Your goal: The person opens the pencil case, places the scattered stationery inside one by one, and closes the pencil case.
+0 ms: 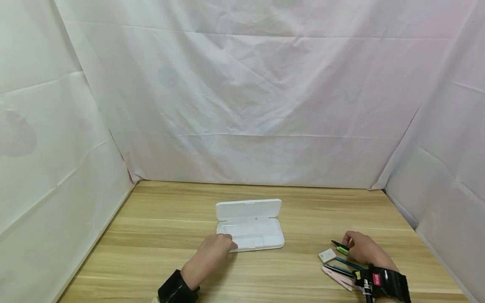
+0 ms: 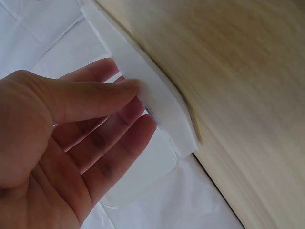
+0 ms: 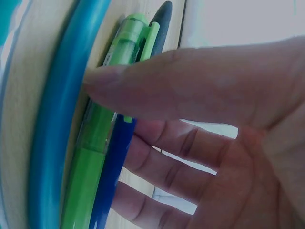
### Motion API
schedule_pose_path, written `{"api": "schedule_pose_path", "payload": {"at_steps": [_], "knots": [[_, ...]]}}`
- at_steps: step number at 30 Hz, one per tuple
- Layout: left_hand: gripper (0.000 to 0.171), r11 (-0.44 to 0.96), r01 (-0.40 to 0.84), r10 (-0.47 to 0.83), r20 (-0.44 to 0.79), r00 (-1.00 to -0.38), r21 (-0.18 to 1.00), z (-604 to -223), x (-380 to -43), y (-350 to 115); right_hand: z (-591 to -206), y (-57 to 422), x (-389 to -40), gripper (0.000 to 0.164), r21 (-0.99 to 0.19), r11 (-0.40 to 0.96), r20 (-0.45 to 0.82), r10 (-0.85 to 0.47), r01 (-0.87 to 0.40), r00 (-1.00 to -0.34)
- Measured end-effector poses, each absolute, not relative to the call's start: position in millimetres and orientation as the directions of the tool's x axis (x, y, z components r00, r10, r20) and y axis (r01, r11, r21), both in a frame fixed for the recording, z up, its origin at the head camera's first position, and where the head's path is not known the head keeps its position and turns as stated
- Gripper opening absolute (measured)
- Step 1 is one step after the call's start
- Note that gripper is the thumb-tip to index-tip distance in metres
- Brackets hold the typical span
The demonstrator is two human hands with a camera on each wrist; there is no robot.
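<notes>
White cloth point(image 1: 242, 84) on three sides, wood desk point(image 1: 159, 227); head view has the white case point(image 1: 265, 247) mid-desk, lid up, my left hand point(image 1: 213, 249) at its front edge and my right hand point(image 1: 366, 250) off right near the eraser point(image 1: 327, 255) and pink pens point(image 1: 336, 278), so I'd call it early: case opened, eraser and every pen I can see left outside it. Left wrist view: thumb and fingers pinch the case's front wall. Right wrist view: thumb one side, fingers the other, looks clamped about the green pen point(image 3: 83, 186) and blue pen point(image 3: 107, 191), teal pen point(image 3: 57, 119) alongside.
</notes>
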State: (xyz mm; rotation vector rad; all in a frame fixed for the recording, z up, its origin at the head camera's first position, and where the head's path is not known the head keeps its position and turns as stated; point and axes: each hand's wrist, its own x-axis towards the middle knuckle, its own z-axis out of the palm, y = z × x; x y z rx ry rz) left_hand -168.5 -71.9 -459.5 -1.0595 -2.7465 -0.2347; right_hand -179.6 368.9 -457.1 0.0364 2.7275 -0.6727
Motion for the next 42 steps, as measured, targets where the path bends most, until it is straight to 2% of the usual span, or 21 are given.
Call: {"api": "schedule_pose_path", "payload": {"at_steps": [20,42], "knots": [[0.038,0.729,0.685,0.663,0.252,-0.705,-0.001,-462.4,-169.5,-69.2,-459.5,367.7,-181.2,0.028,-0.470,0.880,-0.303,-0.084,0.072,-0.949],[0.041,0.731,0.682,0.661,0.252,-0.707,-0.007,-464.2,-169.7,-70.5,-461.1,365.8,-182.4,0.028,-0.490,0.872,-0.248,-0.118,0.019,-0.962]]}}
